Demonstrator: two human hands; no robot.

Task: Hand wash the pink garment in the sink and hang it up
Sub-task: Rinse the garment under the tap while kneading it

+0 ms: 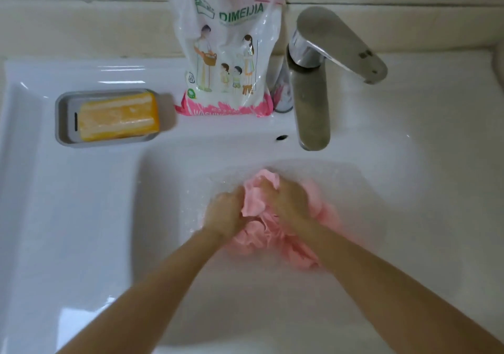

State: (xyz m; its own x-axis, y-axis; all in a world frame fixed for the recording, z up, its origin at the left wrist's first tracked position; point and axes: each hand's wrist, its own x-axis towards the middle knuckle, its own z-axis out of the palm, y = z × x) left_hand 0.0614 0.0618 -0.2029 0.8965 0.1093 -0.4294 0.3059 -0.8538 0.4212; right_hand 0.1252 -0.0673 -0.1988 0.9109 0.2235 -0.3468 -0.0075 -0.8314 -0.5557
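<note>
Garment, pink and soaked, bunched in sink toward back edge, clenched by left hand and right hand; likely soft, heavy, slippery, best gripped by gathered folds.

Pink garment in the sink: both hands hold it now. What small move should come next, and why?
Probably rub the two gripped bunches against each other. The left hand and right hand each grip a fold of the pink garment, close together, and the rest lies bunched in the water of the sink.
</note>
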